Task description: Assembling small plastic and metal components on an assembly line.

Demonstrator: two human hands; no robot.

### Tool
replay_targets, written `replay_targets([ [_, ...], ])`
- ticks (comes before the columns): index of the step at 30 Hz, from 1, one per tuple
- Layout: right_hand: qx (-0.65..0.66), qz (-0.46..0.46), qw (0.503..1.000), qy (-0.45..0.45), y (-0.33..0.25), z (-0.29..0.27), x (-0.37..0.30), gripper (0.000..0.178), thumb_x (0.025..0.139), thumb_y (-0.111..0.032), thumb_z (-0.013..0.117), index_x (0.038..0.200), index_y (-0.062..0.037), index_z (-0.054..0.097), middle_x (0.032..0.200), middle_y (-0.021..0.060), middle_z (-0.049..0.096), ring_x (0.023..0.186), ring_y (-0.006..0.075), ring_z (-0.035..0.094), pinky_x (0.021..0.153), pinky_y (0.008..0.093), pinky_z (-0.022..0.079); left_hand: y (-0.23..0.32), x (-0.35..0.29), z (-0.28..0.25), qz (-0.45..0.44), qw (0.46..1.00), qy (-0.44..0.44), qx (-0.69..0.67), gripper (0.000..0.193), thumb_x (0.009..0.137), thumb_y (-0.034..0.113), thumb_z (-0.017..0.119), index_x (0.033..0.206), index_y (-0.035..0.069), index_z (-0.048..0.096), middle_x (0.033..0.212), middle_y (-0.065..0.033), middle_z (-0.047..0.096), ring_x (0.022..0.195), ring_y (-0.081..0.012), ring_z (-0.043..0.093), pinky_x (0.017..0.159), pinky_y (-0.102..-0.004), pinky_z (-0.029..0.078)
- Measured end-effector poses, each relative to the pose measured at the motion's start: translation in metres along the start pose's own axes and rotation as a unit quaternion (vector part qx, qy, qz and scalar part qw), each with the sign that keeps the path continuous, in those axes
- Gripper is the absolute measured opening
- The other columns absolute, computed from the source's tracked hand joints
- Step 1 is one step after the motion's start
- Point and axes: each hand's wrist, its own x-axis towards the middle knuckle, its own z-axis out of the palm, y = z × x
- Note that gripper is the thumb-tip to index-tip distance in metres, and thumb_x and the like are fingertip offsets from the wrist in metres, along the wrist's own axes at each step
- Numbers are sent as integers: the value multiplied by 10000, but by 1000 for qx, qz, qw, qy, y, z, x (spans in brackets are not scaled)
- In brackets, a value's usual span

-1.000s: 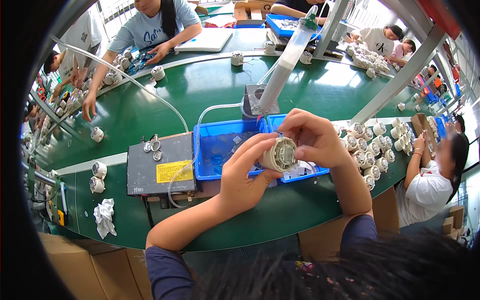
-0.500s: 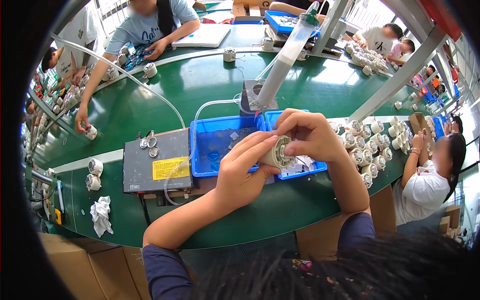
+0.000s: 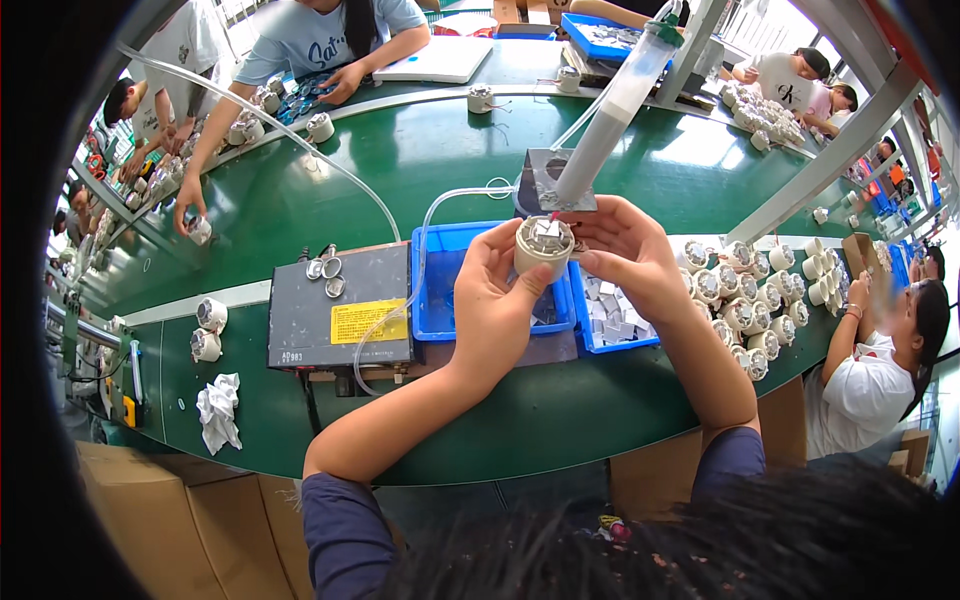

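Note:
A cream round motor housing (image 3: 543, 255) is upright in my left hand (image 3: 495, 300), fingers and thumb wrapped round its side. On its top face lies a small white square piece. My right hand (image 3: 630, 255) curls against the housing's right side, its thumb beside a short wire and its fingers partly hidden behind. Just over the housing's top is the pinkish tip of a dispenser syringe (image 3: 615, 125), which slants down through a metal bracket (image 3: 545, 178). Beneath my hands stand a blue tray (image 3: 430, 325) and a second blue tray (image 3: 590, 340) holding white square pieces (image 3: 612, 315).
A grey control box (image 3: 300, 345) with a yellow label and small metal rings stands at left, a clear hose (image 3: 425, 230) running past it. Crumpled white tissue (image 3: 218, 412) lies further left. Many similar housings (image 3: 745, 310) crowd the right. Co-workers sit around the green table (image 3: 400, 165).
The housing has turned from facing sideways to face up and risen under the syringe tip. My right fingers have moved off its face to its side. The view has shifted slightly.

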Motion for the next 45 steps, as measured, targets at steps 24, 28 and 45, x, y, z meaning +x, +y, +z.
replay_targets([
  [24, -159, -72, 985, 10, 2, 13, -17, 887, 807, -57, 955, 1542, 51, 470, 1398, 187, 646, 1335, 252, 647, 1195, 421, 501, -35, -14, 6, 157, 986, -37, -33, 583, 938, -61, 829, 1417, -9, 501, 1466, -147, 532, 1364, -260, 594, 1212, -412, 502],
  [28, -257, -17, 966, 31, -27, 1, -16, 915, 791, -31, 944, 1574, 39, 475, 1195, 128, 713, 1127, 185, 716, 1048, 365, 585, -14, -18, 6, 111, 993, -19, 41, 629, 892, -70, 830, 1423, -6, 498, 1398, -136, 535, 1293, -260, 603, 1131, -425, 512],
  [45, -584, 231, 772, 96, 48, -245, 81, 1105, 810, -396, 973, 1624, 92, 407, 1395, 285, 716, 1239, 374, 725, 1064, 444, 581, 109, -27, -84, 368, 905, -194, -85, 448, 986, 61, 680, 1400, 0, 520, 1250, -160, 601, 1157, -300, 622, 1008, -448, 524],
])
